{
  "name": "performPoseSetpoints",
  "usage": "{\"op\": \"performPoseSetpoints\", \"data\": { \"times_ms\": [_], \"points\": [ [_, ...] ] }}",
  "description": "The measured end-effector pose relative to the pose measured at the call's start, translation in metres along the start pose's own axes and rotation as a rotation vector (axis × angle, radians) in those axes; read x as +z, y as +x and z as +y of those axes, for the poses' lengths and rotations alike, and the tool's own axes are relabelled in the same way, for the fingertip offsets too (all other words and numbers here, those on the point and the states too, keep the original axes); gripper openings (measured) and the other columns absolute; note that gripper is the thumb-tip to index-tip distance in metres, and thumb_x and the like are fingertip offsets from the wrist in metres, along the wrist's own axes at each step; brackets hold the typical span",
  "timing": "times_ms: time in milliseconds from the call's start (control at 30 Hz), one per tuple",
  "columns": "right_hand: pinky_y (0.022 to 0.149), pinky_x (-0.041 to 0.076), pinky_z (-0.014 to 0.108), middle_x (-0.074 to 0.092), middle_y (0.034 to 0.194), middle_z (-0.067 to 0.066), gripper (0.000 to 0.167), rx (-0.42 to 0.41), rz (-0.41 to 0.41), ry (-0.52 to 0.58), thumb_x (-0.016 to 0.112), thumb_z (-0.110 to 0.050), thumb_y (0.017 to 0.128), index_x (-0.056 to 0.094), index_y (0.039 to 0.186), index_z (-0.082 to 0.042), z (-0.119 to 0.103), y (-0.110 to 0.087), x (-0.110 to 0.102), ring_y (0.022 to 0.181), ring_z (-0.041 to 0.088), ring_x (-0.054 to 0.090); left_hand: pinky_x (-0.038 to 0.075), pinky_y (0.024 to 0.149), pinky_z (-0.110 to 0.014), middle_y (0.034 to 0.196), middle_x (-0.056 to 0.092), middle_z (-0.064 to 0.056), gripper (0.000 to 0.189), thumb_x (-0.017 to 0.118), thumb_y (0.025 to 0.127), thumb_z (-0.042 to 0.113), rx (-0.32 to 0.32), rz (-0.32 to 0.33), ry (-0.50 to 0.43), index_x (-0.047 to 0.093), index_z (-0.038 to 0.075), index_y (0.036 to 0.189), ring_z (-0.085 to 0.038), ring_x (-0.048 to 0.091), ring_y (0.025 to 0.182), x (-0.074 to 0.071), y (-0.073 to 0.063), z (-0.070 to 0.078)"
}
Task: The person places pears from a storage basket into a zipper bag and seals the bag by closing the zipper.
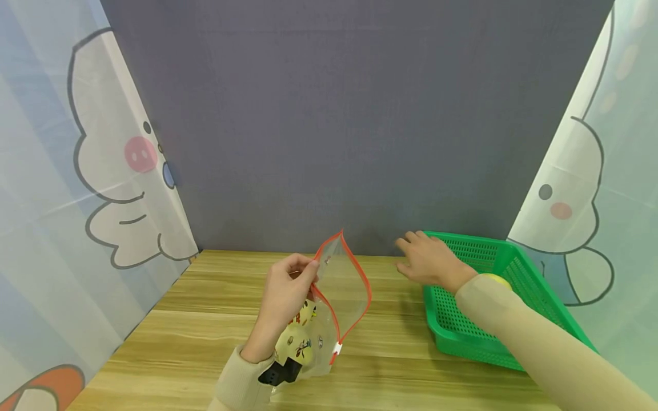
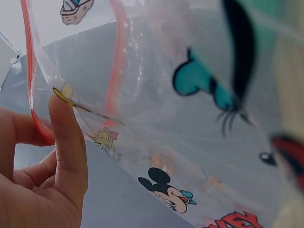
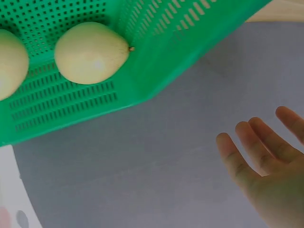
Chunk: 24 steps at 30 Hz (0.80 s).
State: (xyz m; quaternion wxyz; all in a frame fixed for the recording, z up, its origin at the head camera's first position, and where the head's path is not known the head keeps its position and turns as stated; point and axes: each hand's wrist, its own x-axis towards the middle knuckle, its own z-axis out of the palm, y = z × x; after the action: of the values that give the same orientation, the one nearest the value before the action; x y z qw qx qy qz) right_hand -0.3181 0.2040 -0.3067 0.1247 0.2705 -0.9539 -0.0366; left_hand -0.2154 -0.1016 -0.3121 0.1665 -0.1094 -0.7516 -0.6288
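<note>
My left hand pinches the red-edged rim of a clear zip bag between thumb and fingers. The bag's mouth gapes toward the right, its white slider at the lower end. Cartoon figures are printed on the plastic, and pale yellow round fruit lies inside, partly hidden by the wrist. My right hand hovers by the left rim of a green basket, fingers spread and holding nothing. Two pale yellow pears show in the basket in the right wrist view.
A wooden table bears the bag and basket. Behind it stands a dark grey panel. Curtains with cartoon animals hang on the left and right.
</note>
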Motion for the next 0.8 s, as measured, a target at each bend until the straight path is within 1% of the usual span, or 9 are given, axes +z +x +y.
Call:
{"op": "performPoseSetpoints", "data": {
  "times_ms": [100,200,233,367,433,533,700,800],
  "points": [
    [0.09,0.054,0.058,0.056,0.133,0.022,0.051,0.05,-0.009,0.045,0.057,-0.035,0.101,0.058,0.138,0.0,0.009,0.002,0.002,0.117,0.041,0.054,0.06,0.051,-0.042,0.077,0.064,-0.012,0.014,0.065,0.1,0.011,-0.002,-0.001,0.001,0.071,0.0,0.097,-0.022,0.062,0.05,0.0,0.0,0.0],
    [0.091,0.053,0.059,0.055,0.135,0.024,0.051,0.087,-0.004,0.076,0.056,-0.034,0.102,0.057,0.138,0.002,0.019,0.003,0.006,0.12,0.043,0.053,0.061,0.053,-0.048,0.076,0.064,-0.011,0.013,0.066,0.1,0.012,-0.004,-0.002,0.001,0.071,0.0,0.097,-0.022,0.062,0.05,0.0,0.0,0.0],
    [0.091,0.053,0.059,0.054,0.135,0.025,0.051,0.097,-0.005,0.084,0.056,-0.034,0.102,0.057,0.138,0.002,0.022,0.003,0.006,0.12,0.044,0.052,0.06,0.053,-0.049,0.077,0.064,-0.012,0.013,0.065,0.1,0.011,-0.007,-0.003,0.001,0.072,0.0,0.097,-0.022,0.062,0.05,0.0,0.0,0.0],
    [0.089,0.053,0.063,0.052,0.137,0.027,0.053,0.144,-0.016,0.129,0.052,-0.035,0.103,0.055,0.14,0.002,0.034,0.002,0.008,0.123,0.047,0.05,0.06,0.054,-0.05,0.077,0.064,-0.013,0.013,0.066,0.1,0.012,-0.01,-0.001,0.0,0.072,0.0,0.097,-0.022,0.062,0.05,0.001,0.001,0.0],
    [0.088,0.052,0.065,0.051,0.139,0.028,0.053,0.174,-0.022,0.168,0.051,-0.036,0.103,0.054,0.14,0.002,0.04,0.001,0.009,0.125,0.049,0.048,0.06,0.053,-0.05,0.077,0.064,-0.012,0.013,0.066,0.1,0.012,-0.014,0.001,0.0,0.072,0.001,0.097,-0.022,0.062,0.05,0.001,0.001,0.0],
    [0.091,0.049,0.069,0.049,0.141,0.029,0.054,0.214,-0.031,0.217,0.049,-0.037,0.103,0.053,0.141,0.001,0.05,0.0,0.01,0.129,0.051,0.044,0.06,0.054,-0.05,0.076,0.064,-0.011,0.013,0.066,0.1,0.012,-0.021,0.003,0.001,0.072,0.001,0.097,-0.023,0.062,0.05,0.002,0.0,0.001],
    [0.088,0.048,0.071,0.045,0.142,0.032,0.057,0.263,-0.054,0.27,0.048,-0.038,0.103,0.05,0.144,0.002,0.064,-0.002,0.015,0.131,0.055,0.04,0.06,0.054,-0.051,0.076,0.064,-0.011,0.013,0.066,0.1,0.012,-0.023,0.004,0.002,0.072,0.001,0.097,-0.023,0.062,0.05,0.003,0.0,0.002],
    [0.086,0.049,0.071,0.041,0.144,0.034,0.058,0.278,-0.067,0.294,0.047,-0.039,0.103,0.048,0.144,0.003,0.07,-0.004,0.016,0.13,0.058,0.038,0.06,0.053,-0.05,0.076,0.064,-0.011,0.014,0.066,0.1,0.012,-0.018,0.004,0.003,0.072,0.001,0.096,-0.023,0.062,0.05,0.003,0.0,0.001]
  ]
}}
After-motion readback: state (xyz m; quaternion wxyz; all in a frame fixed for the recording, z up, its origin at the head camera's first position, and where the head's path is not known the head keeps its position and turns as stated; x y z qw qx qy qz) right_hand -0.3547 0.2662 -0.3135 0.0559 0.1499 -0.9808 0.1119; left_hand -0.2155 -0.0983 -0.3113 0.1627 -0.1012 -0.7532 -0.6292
